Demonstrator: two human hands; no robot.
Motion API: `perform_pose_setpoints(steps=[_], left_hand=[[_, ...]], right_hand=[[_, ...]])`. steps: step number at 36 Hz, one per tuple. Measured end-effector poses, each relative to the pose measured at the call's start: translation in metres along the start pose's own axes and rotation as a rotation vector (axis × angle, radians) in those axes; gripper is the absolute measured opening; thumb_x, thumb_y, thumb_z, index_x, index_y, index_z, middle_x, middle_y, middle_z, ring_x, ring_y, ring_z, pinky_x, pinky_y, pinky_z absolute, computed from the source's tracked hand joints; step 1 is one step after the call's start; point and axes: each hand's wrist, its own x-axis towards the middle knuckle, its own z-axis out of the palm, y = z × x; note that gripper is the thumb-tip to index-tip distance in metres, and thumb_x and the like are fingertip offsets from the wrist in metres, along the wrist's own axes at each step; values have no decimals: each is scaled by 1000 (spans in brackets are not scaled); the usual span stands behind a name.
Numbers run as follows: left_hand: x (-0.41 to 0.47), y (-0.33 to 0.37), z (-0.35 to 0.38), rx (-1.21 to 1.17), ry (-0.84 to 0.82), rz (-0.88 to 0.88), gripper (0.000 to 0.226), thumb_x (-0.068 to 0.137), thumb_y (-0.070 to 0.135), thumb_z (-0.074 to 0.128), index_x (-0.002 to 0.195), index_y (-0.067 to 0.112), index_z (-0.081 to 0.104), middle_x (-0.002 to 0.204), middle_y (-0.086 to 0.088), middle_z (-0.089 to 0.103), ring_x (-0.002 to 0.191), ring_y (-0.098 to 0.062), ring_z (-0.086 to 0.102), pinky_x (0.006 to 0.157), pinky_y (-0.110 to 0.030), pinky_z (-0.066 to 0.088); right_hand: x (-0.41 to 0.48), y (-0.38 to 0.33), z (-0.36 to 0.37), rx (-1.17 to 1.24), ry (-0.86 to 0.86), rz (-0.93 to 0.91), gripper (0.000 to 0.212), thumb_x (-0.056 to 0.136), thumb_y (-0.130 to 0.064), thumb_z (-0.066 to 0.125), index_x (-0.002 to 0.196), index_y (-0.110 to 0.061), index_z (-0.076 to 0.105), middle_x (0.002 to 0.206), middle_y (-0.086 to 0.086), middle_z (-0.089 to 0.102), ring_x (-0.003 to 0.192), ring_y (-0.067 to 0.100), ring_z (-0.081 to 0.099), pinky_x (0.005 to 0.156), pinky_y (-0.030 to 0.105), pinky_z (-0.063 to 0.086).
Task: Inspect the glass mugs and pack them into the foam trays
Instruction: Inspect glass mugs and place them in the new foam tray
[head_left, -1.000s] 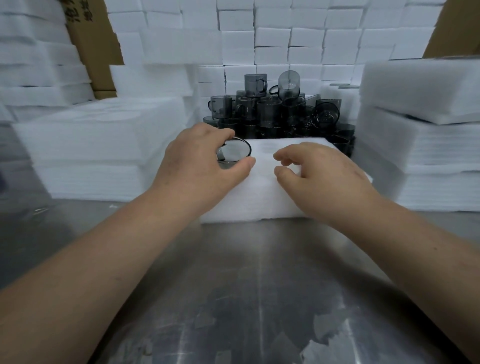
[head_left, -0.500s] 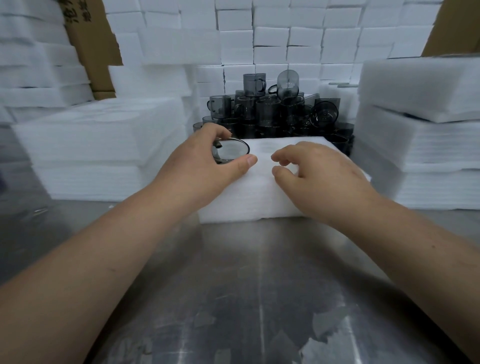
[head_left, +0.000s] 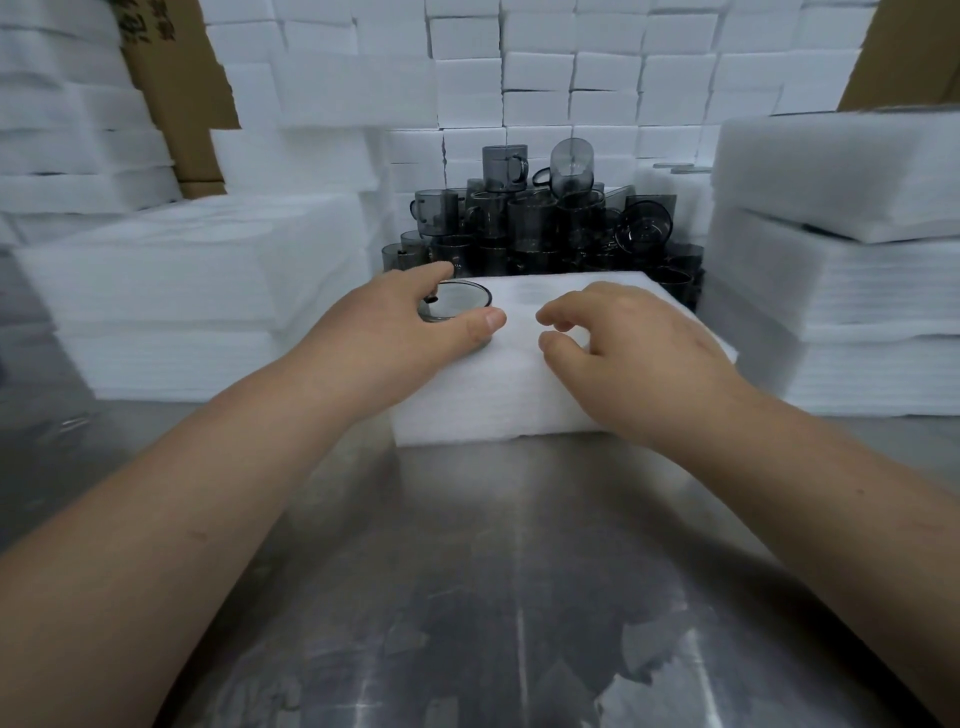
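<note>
Gripping a glass mug (head_left: 460, 301) by its rim, the left hand (head_left: 384, 332) is curling round it, with the thumb on the near side and the fingers reaching over the far side. The mug is sitting upright with its mouth facing up, sunk into the left part of a white foam tray (head_left: 493, 400), so only the rim and a short band of the smoky grey wall are showing above the foam. The right hand (head_left: 634, 353) is lying over the right part of the same tray, its fingers loosely bent and holding nothing; whether the fingertips are touching the foam cannot be told. The two hands are staying apart, with a strip of bare foam between them.

The tray is resting on a scuffed metal tabletop (head_left: 493, 571). Just behind it a pile of mugs (head_left: 540, 228) in the same dark glass is rising, some upright and some tipped on their sides. A stack of foam sheets (head_left: 182, 280) is standing to the left of the tray and a taller stack (head_left: 831, 291) to the right. A wall of foam blocks (head_left: 571, 78) is filling the background, with brown cardboard (head_left: 176, 104) showing at the upper left.
</note>
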Motion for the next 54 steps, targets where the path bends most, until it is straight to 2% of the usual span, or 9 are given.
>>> perform_pose_setpoints(steps=[22, 28, 31, 38, 43, 46, 49, 52, 54], left_hand=[[-2, 7, 2, 292, -118, -77, 73, 77, 73, 37, 140, 36, 33, 144, 6, 41, 127, -17, 41, 84, -25, 29], [-9, 10, 0, 492, -101, -19, 90, 68, 77, 11, 144, 31, 24, 154, 6, 22, 139, -19, 23, 110, -41, 24], [-10, 13, -1, 561, -34, 102, 86, 74, 70, 8, 144, 21, 22, 152, -2, 22, 137, -23, 24, 110, -49, 22], [-17, 17, 5, 532, -108, 194, 89, 69, 70, 17, 146, 25, 21, 154, 11, 17, 140, -9, 16, 107, -28, 21], [-15, 19, 4, 547, -172, 159, 104, 57, 78, 32, 147, 30, 15, 156, 11, 11, 142, -8, 13, 108, -27, 21], [-14, 19, 5, 595, -194, 153, 98, 54, 77, 40, 139, 28, 27, 151, 8, 25, 133, -12, 29, 92, -28, 32], [-14, 20, 5, 607, -200, 155, 84, 57, 74, 47, 126, 26, 35, 132, 7, 39, 98, -9, 35, 73, -25, 26], [-14, 21, 6, 616, -214, 163, 81, 55, 74, 46, 120, 26, 38, 103, 11, 38, 90, -5, 29, 70, -26, 27], [-13, 21, 6, 621, -242, 157, 84, 53, 75, 43, 122, 27, 38, 104, 12, 36, 92, -7, 32, 72, -27, 29]], right_hand=[[1, -2, 1, -36, -2, -9, 37, 95, -38, 35, 127, -32, 52, 125, -8, 52, 118, 13, 40, 79, 28, 30], [0, -1, 2, -28, 1, -12, 37, 95, -38, 35, 127, -32, 52, 124, -9, 52, 118, 12, 40, 79, 28, 31], [1, 0, 1, -28, 3, -19, 37, 95, -38, 35, 127, -31, 52, 124, -9, 52, 117, 12, 41, 78, 28, 31], [1, -1, 2, -24, 12, -22, 37, 95, -38, 36, 126, -31, 53, 123, -7, 53, 117, 13, 41, 78, 28, 31], [1, -1, 2, -32, 11, -21, 37, 95, -37, 36, 127, -31, 53, 125, -8, 52, 118, 13, 40, 77, 27, 29], [2, -2, 2, -34, 8, -16, 37, 95, -37, 36, 126, -32, 53, 125, -7, 52, 119, 13, 39, 78, 28, 29], [1, -3, 2, -34, 7, -10, 36, 94, -37, 35, 126, -32, 53, 125, -7, 52, 119, 13, 38, 79, 28, 29], [1, -3, 2, -42, 7, -12, 37, 95, -37, 35, 126, -31, 53, 124, -7, 52, 119, 13, 39, 79, 29, 29], [1, -3, 2, -45, 9, -14, 37, 95, -37, 35, 126, -31, 53, 124, -7, 53, 119, 13, 39, 78, 28, 28]])
